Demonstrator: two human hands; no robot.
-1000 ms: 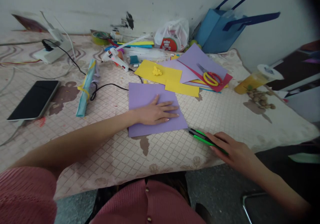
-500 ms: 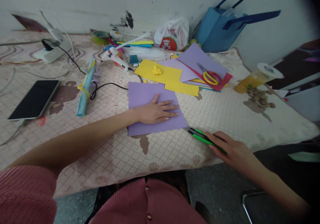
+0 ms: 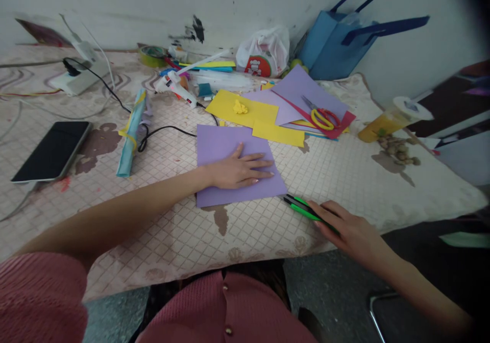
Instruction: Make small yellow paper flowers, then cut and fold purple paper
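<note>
A sheet of purple paper (image 3: 225,141) lies flat on the patterned tablecloth. Across it rests my left hand (image 3: 239,172), palm down with the fingers spread, pressing on the sheet. My right hand (image 3: 340,225) is closed around a green and black utility knife (image 3: 304,209). The knife's tip is at the lower right corner of the paper; whether the blade touches the edge I cannot tell. Behind the sheet lie yellow paper (image 3: 281,133) and a crumpled yellow scrap (image 3: 240,107).
Scissors (image 3: 323,118) lie on more coloured paper at the back right. A drink cup (image 3: 390,121) leans near the right edge. To the left are a phone (image 3: 51,151), a rolled blue bundle (image 3: 132,133) and a power strip (image 3: 80,77). A glue gun (image 3: 178,88) sits behind.
My right hand has shifted slightly left with the utility knife, its tip now tucked at the paper's corner. My left hand stays in place on the paper.
</note>
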